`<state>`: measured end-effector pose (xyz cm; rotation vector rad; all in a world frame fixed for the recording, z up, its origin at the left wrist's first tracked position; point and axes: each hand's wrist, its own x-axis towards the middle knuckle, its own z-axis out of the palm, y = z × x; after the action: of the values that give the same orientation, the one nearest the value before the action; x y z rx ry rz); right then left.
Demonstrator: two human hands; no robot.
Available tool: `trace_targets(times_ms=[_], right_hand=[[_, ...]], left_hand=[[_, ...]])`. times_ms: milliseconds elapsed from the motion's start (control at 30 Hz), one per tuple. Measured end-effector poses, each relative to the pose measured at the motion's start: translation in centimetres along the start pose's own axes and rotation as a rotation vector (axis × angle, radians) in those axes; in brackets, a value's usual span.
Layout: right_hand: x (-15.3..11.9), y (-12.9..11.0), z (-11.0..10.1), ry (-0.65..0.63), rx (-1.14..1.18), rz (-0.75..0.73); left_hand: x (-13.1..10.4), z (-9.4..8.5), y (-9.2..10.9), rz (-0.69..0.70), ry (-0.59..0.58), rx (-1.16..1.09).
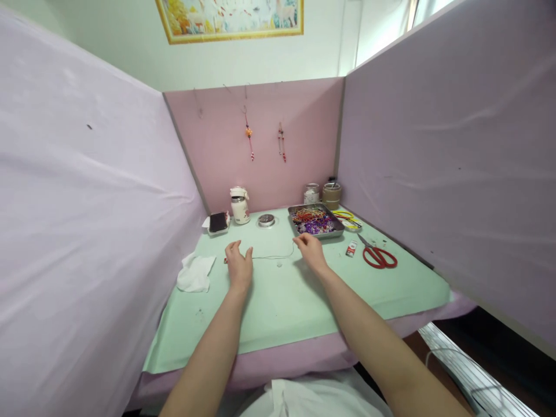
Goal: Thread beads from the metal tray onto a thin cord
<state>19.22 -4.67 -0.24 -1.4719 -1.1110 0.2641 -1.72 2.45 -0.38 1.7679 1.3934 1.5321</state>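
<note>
beads [313, 227] — in metal tray [326, 236]

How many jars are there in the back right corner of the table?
2. One clear jar stands behind the metal tray; the brownish jar is just to its right, nearer the corner. Others could be hidden behind them.

We see a thin, dark cord [273, 256] running nearly straight across the pale green cloth [286, 313] from beside the left hand [238, 267], then curving up to the pinched fingertips of the right hand [309, 249]. A tiny reddish piece [226, 260] shows at the left hand's outer side, too small for us to make out. Just beside the cord, on the near side, we see a small whitish piece [279, 264] lying on the cloth.
</note>
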Motion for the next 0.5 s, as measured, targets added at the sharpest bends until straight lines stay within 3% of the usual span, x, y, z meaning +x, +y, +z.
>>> trace_targets(times_ms=[100,167,233,333,500], right_hand=[[-1.1,-0.9,1.0,-0.136,0.009,-0.106],[-1.9,-1.5,1.5,-0.24,0.02,-0.189],[-2.5,-2.0,1.8,-0.31,0.008,-0.245],[-3.0,-2.4,2.0,-0.335,-0.016,-0.275],[-2.9,-2.5,1.9,-0.336,-0.015,-0.24]], left_hand=[[-1.6,1.0,1.6,0.049,-0.316,-0.163],[-2.6,1.7,2.4,-0.072,-0.579,-0.35],[-3.3,2.2,2.8,-0.193,-0.724,-0.507],[-3.6,2.5,2.8,-0.297,-0.805,-0.619],[-3.4,2.4,2.4,-0.37,-0.772,-0.657]])
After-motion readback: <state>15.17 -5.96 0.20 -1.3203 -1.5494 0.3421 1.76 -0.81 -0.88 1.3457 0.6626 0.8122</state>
